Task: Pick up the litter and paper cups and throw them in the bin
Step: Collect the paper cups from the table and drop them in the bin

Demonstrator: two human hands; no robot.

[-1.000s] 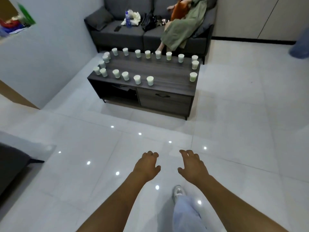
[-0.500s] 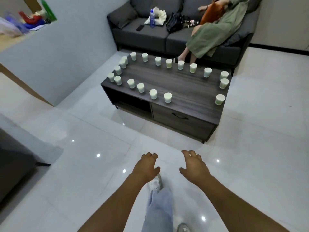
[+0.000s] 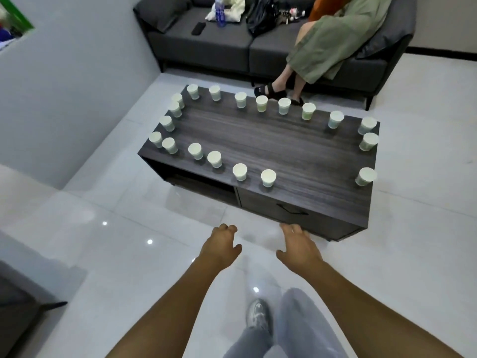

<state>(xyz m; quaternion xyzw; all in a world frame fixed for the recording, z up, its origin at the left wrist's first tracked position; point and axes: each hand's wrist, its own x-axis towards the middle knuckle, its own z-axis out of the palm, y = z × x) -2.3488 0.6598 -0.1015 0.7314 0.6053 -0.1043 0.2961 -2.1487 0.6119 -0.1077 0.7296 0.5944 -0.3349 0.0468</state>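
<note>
Left hand (image 3: 219,250) and right hand (image 3: 299,250) held out side by side over the white tile floor (image 3: 116,254), fingers loosely curled, gripping nothing. Paper cups (image 3: 268,177) all ahead of the hands and out of touch, stood upside down around the edge of the dark wood coffee table (image 3: 271,140). Nearest ones lined along the table's front edge, just beyond the fingertips. Grey sofa (image 3: 206,45) behind the table, with a seated person in a green dress (image 3: 330,45), a water bottle (image 3: 220,12) and a black bag (image 3: 260,15).
</note>
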